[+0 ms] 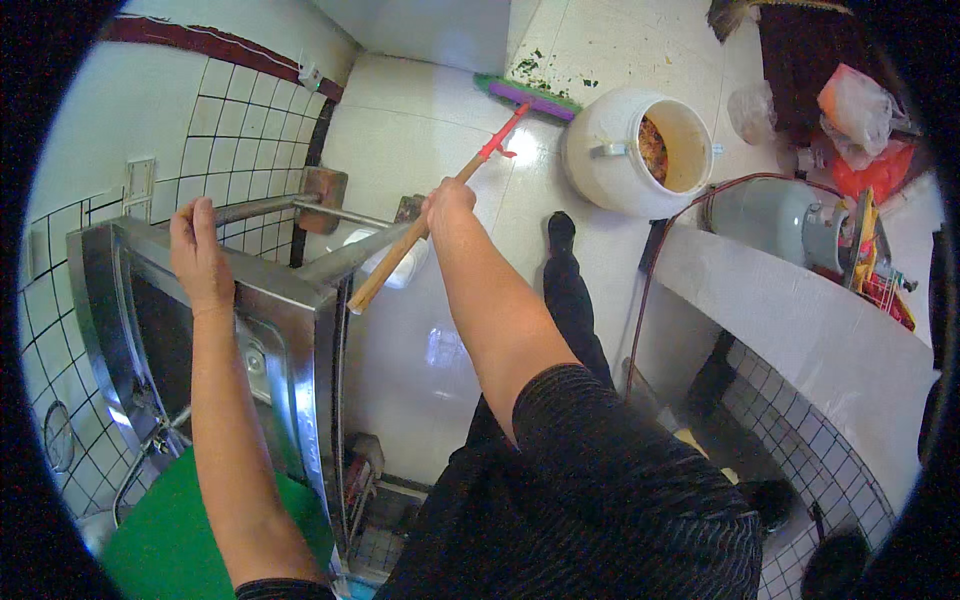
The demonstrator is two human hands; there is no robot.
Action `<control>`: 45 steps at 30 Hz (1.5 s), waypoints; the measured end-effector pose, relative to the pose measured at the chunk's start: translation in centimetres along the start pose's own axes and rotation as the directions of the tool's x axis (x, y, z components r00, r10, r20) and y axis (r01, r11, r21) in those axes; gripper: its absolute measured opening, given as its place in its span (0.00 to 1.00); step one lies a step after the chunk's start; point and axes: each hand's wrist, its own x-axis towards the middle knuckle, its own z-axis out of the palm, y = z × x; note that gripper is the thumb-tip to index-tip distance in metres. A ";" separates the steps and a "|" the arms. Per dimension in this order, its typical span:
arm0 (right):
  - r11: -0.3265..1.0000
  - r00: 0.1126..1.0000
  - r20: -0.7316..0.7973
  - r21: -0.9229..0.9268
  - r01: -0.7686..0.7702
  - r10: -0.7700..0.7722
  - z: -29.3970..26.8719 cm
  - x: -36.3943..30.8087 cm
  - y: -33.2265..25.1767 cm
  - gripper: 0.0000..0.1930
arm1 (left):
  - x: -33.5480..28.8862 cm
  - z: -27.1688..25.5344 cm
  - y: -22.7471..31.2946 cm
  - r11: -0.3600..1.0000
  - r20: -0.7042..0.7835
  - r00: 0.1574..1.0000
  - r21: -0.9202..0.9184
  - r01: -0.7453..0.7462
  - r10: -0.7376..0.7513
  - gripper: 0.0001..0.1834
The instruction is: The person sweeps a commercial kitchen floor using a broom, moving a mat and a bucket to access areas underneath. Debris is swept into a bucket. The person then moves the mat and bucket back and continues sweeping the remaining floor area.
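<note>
My right hand [448,205] clasps the broom [497,141], its head just left of the white bucket [605,115], left hand [204,262] uncurled and empty, as short, flat strokes would best gather the scraps [527,67] beyond.

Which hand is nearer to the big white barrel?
Right. The right hand grips the broom handle, left of the barrel; the left hand is farther left, at the metal sink's rim.
</note>
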 end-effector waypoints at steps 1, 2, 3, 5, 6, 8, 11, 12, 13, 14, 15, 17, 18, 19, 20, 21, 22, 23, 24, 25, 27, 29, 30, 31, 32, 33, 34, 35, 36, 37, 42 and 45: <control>1.000 1.000 -0.017 0.019 -0.012 0.012 0.6 0.1 -0.8 0.07 | 0.0 0.0 -0.1 0.999 0.003 1.000 -0.036 0.003 -0.003 0.18; 0.999 0.999 -0.041 0.040 -0.027 0.028 1.1 0.1 -1.6 0.07 | 0.0 0.1 -0.2 0.998 0.006 1.000 -0.068 0.018 -0.017 0.17; 0.997 0.998 -0.054 0.065 -0.037 0.041 1.7 0.3 -2.2 0.07 | 0.0 0.1 -0.3 0.998 0.018 1.000 -0.055 0.010 -0.009 0.17; 0.990 0.994 -0.080 0.122 -0.064 0.074 2.4 1.2 -2.6 0.07 | -0.1 0.0 -0.2 0.998 0.007 0.999 -0.058 0.032 -0.032 0.17; 0.990 0.995 -0.070 0.127 -0.059 0.068 2.5 2.1 -2.3 0.06 | -0.2 -0.1 -0.1 1.000 0.007 1.000 -0.021 0.001 -0.001 0.17; 0.993 0.999 -0.040 0.113 -0.031 0.036 2.6 4.7 -1.5 0.05 | -0.3 -0.2 0.2 0.999 0.033 0.999 -0.043 -0.017 0.019 0.17; 0.987 0.982 0.100 -0.007 0.162 -0.161 2.5 10.1 -0.7 0.04 | -0.2 -0.2 0.6 0.999 0.027 1.000 0.031 0.015 -0.016 0.16; 0.928 0.933 0.144 -0.134 0.348 -0.329 2.6 11.7 -1.3 0.04 | -0.2 -0.2 0.7 1.000 0.047 0.999 0.019 0.019 -0.020 0.14; 0.861 0.844 0.268 -0.088 0.501 -0.464 2.7 13.2 -2.8 0.04 | -0.1 -0.2 0.8 0.999 0.036 0.999 0.031 0.011 -0.012 0.14; 0.707 0.676 0.378 -0.074 0.703 -0.633 2.6 14.2 -4.9 0.04 | -0.1 -0.2 0.7 1.000 0.022 1.000 0.004 0.018 -0.018 0.14; 0.792 0.779 0.325 -0.128 0.597 -0.535 3.3 15.0 -8.0 0.05 | -0.1 -0.1 0.7 0.997 0.050 0.998 -0.057 0.051 -0.048 0.14; 0.859 0.874 0.248 -0.206 0.469 -0.418 2.6 15.1 -15.9 0.06 | 0.0 -0.2 0.5 0.994 0.063 0.997 0.103 0.031 -0.037 0.15; 0.843 0.855 0.232 -0.183 0.506 -0.463 2.1 14.3 -19.0 0.07 | 0.0 -0.4 0.4 0.991 0.076 0.996 0.131 0.032 -0.042 0.15; 0.863 0.892 0.230 -0.250 0.440 -0.388 1.5 13.0 -21.3 0.08 | -0.1 -0.5 0.4 0.992 0.075 0.996 0.120 0.044 -0.054 0.16; 0.871 0.902 0.216 -0.252 0.422 -0.374 0.9 11.4 -22.6 0.08 | -0.1 -0.5 0.3 0.994 0.062 0.992 -0.005 0.109 -0.108 0.16; 0.876 0.905 0.205 -0.246 0.416 -0.372 0.0 9.4 -22.9 0.09 | -0.2 -0.7 0.2 0.997 0.079 0.994 0.039 0.071 -0.074 0.16; 0.897 0.920 0.185 -0.223 0.381 -0.345 -0.6 7.1 -22.3 0.09 | -0.2 -0.7 0.2 0.997 0.101 0.992 0.050 0.067 -0.072 0.16; 0.916 0.933 0.156 -0.195 0.350 -0.323 -1.3 4.8 -21.6 0.10 | -0.2 -0.8 0.2 0.996 0.124 0.990 0.062 0.061 -0.068 0.16; 0.920 0.919 0.215 -0.145 0.365 -0.331 -2.1 2.4 -20.2 0.11 | -0.2 -0.7 0.3 0.996 0.131 0.989 0.064 0.066 -0.074 0.16; 0.919 0.908 0.227 -0.098 0.381 -0.353 -2.8 0.1 -18.8 0.12 | -0.2 -0.8 0.4 0.995 0.138 0.987 0.067 0.070 -0.079 0.16; 0.971 0.939 0.279 -0.073 0.228 -0.200 -3.2 -3.8 -16.1 0.09 | -0.1 -0.7 0.5 0.994 0.140 0.986 0.074 0.083 -0.093 0.15; 0.987 0.949 0.287 -0.057 0.150 -0.128 -3.5 -6.4 -14.4 0.08 | -0.1 -0.5 0.5 0.987 0.116 0.982 0.081 0.140 -0.148 0.15; 0.996 0.954 0.290 -0.029 0.083 -0.070 -3.4 -7.2 -13.9 0.08 | -0.1 -0.4 0.5 0.988 0.117 0.984 0.094 0.122 -0.133 0.15; 0.995 0.958 0.281 -0.059 0.081 -0.061 -3.3 -7.8 -13.5 0.08 | -0.1 -0.4 0.5 0.986 0.112 0.984 0.103 0.129 -0.140 0.15; 0.993 0.960 0.277 -0.087 0.074 -0.047 -3.2 -8.1 -13.3 0.07 | -0.1 -0.4 0.5 0.984 0.108 0.983 0.111 0.138 -0.150 0.15; 0.991 0.964 0.263 -0.106 0.078 -0.048 -3.1 -8.2 -13.2 0.07 | 0.0 -0.3 0.5 0.987 0.119 0.984 0.104 0.120 -0.132 0.15; 0.993 0.964 0.263 -0.095 0.066 -0.039 -3.2 -8.2 -13.0 0.07 | 0.0 -0.3 0.5 0.990 0.128 0.985 0.094 0.102 -0.113 0.15; 0.975 0.971 0.224 -0.180 0.127 -0.085 -3.3 -8.0 -12.9 0.07 | 0.0 -0.3 0.6 0.993 0.137 0.986 0.083 0.086 -0.097 0.15; 0.946 0.973 0.183 -0.266 0.185 -0.139 -3.5 -7.7 -12.8 0.07 | 0.0 -0.3 0.7 0.991 0.137 0.984 0.086 0.105 -0.116 0.15; 0.901 0.980 0.151 -0.396 0.178 -0.127 -3.8 -7.4 -12.7 0.07 | 0.0 -0.3 0.8 0.989 0.135 0.982 0.086 0.123 -0.134 0.14; 0.896 0.970 0.190 -0.388 0.216 -0.152 -5.7 -6.7 -12.4 0.06 | -0.1 -0.2 1.4 0.983 0.087 0.992 0.165 0.081 -0.096 0.14; 0.890 0.959 0.246 -0.394 0.230 -0.139 -6.7 -7.2 -12.0 0.05 | 0.0 0.0 1.3 0.989 0.081 0.993 0.130 0.071 -0.082 0.15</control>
